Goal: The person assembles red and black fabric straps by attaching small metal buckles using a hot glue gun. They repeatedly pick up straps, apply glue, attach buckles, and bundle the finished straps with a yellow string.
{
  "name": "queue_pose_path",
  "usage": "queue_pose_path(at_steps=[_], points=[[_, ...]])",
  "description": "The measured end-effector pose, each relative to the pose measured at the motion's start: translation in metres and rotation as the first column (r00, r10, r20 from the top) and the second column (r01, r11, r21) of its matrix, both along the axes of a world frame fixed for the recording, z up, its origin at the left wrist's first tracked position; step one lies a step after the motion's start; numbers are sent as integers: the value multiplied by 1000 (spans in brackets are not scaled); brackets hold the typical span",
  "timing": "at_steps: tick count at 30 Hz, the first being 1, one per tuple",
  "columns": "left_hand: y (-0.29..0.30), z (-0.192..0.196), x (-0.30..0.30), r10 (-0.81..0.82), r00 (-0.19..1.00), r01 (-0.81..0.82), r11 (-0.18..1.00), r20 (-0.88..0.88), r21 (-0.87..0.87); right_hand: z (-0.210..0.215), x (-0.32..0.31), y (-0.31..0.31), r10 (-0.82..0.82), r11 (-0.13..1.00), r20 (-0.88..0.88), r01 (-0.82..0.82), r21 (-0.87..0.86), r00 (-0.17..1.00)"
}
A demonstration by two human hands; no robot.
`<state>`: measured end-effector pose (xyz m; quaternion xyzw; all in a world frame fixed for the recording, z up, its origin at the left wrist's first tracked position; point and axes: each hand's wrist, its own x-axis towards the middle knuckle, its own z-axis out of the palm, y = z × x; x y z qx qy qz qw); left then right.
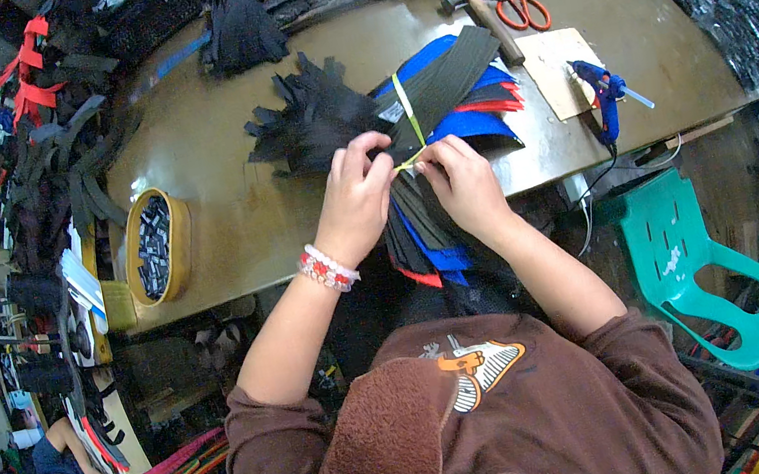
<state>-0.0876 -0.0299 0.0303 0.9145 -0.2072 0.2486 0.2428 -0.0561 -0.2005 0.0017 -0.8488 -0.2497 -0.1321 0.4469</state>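
Note:
A bundle of dark grey, blue, black and red fabric strips (452, 70) lies across the table's near edge, its lower ends hanging over. Around its middle runs a thin yellow band (407, 106). My left hand (353, 191) is closed at the band's near end, thumb and forefinger pinching it. Close beside it, my right hand (467, 183) also pinches the band, fingertips pressed together. The two hands are a small gap apart, and whether the band is knotted there is too small to tell. Left of the bundle sits a heap of black strips (307, 113), partly behind my left hand.
A yellow oval tub (184, 241) of small dark pieces stands at the table's left. Farther back are a hammer (491, 19), red-handled scissors (522, 11) and a black strip pile (244, 27). A blue glue gun (607, 100) lies right; a green plastic chair (668, 232) stands below.

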Motion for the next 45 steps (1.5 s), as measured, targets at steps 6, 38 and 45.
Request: queue_pose_path(at_steps=[6,38,45], points=[[-2,-15,-9,156,988,-154,978,1,-143,-6,0,-2,-51,999,50,52,-7,997],[4,104,-96,-23,955,-91,926,-296,-365,47,-17,-8,542,671,-593,118,732,595],[48,62,-119,84,769,-194,975,-634,-106,169,89,-175,217,785,-397,82,614,892]])
